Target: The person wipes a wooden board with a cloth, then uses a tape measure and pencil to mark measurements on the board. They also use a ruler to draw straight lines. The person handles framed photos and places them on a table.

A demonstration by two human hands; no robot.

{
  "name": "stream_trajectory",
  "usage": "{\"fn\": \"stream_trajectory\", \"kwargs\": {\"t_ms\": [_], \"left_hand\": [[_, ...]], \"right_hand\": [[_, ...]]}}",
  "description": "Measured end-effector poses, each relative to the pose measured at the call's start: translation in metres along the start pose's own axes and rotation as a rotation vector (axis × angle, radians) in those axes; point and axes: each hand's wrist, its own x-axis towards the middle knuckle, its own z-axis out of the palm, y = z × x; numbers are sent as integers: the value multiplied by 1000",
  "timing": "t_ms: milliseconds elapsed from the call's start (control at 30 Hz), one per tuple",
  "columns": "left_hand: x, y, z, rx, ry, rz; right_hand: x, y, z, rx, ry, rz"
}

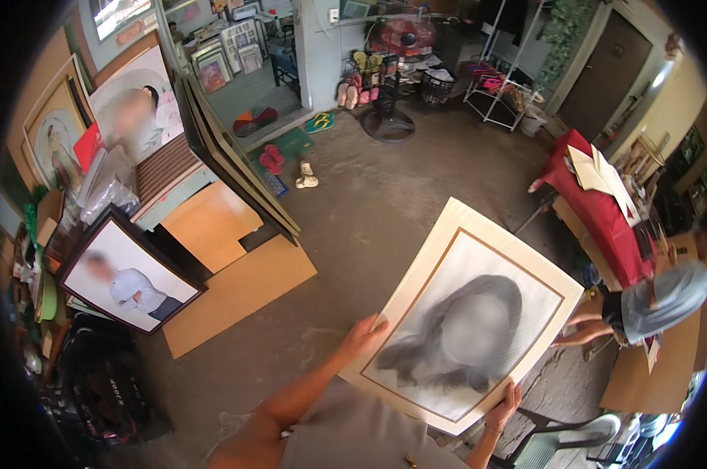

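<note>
Between my two hands is a framed portrait [416,344], a grey drawing-like picture of a long-haired person. Its wide cream frame has a thin brown inner border, and it is held tilted in front of my body. My left hand [363,338] grips the left edge, thumb over the front. Lower down, my right hand [503,406] closes on the bottom right edge. The fingers behind the frame are partly hidden.
Left, a dark-framed photo [146,293] leans beside a tan board [244,293] and a stack of panels [228,148]. A standing fan [389,117] is at the back. Right are a red-covered table [584,207], a bending person [658,301] and a chair [568,442].
</note>
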Motion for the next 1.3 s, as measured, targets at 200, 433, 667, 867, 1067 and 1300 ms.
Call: {"fn": "stream_trajectory", "kwargs": {"t_ms": [200, 433, 667, 867, 1067, 1300], "left_hand": [[142, 46, -83, 135, 173, 41], [355, 46, -200, 127, 481, 139], [501, 85, -377, 176, 828, 12], [583, 105, -540, -77, 894, -64], [648, 100, -675, -144, 1010, -285], [717, 123, -819, -141, 982, -541]], "right_hand": [[146, -13, 157, 48, -73, -40], [378, 19, 384, 13, -288, -32], [544, 0, 690, -72, -700, 9], [619, 32, 956, -52, -969, 202], [639, 53, 1145, -96, -1103, 467], [675, 94, 1356, -283, -1254, 631]]}}
